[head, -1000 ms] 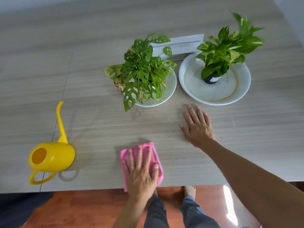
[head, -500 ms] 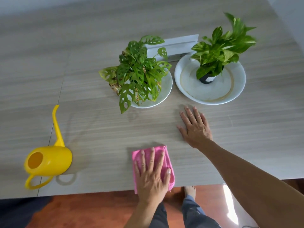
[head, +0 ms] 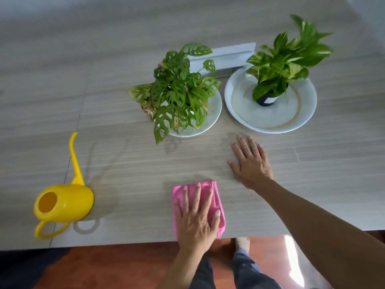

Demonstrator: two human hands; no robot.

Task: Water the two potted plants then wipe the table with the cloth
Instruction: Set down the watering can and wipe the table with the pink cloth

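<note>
A folded pink cloth (head: 179, 192) lies near the wooden table's (head: 129, 163) front edge. My left hand (head: 195, 217) presses flat on the cloth with its fingers spread. My right hand (head: 251, 163) rests palm down on the bare tabletop to the right, holding nothing. Behind the hands, a holey-leaved plant (head: 179, 92) stands on a white plate (head: 215, 109). A variegated plant (head: 287, 57) in a black pot stands in a larger white dish (head: 270, 119). A yellow watering can (head: 66, 202) stands at the front left, spout pointing away.
A white box (head: 229, 56) lies behind and between the two plants. A seam in the tabletop (head: 77, 126) runs past the watering can. Below the table edge I see a wooden floor (head: 125, 268), my legs and a bare foot (head: 242, 243).
My left hand has slid the pink cloth to the right along the front edge, closer to my right hand. The right hand has stayed flat on the table.
</note>
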